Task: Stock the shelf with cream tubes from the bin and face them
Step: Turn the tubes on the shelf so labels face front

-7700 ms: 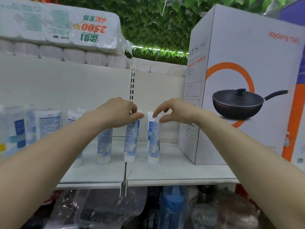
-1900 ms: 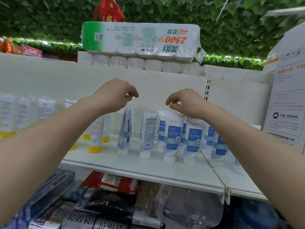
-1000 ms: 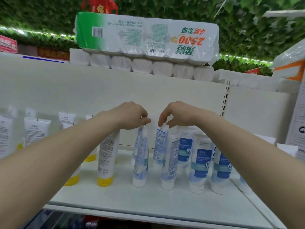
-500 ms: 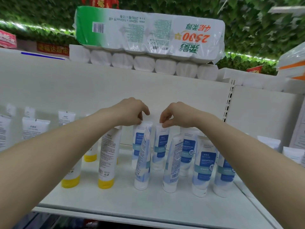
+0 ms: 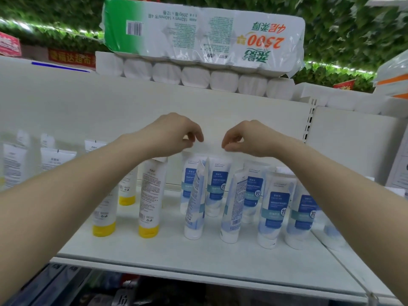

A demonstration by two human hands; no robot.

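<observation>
Several white cream tubes with blue labels (image 5: 217, 186) stand cap-down on the white shelf (image 5: 198, 257). Two front ones, the tilted tube (image 5: 195, 204) and the sideways tube (image 5: 233, 208), show their sides; the rest show their blue fronts. My left hand (image 5: 174, 135) hovers just above the back-row tubes, fingers loosely curled, with nothing between them. My right hand (image 5: 247, 138) mirrors it a little to the right, its thumb close over a tube's crimped top. No bin is in view.
White tubes with yellow caps (image 5: 150, 195) stand left of the blue ones, with more white tubes (image 5: 57, 160) further left. A wrapped pack of tissue rolls (image 5: 198, 40) lies on top of the shelf unit. Packaged goods fill the dark space below the shelf.
Half a second ago both hands pinched the tops of two back-row tubes. Both have since lifted slightly off them, and the view has moved closer.
</observation>
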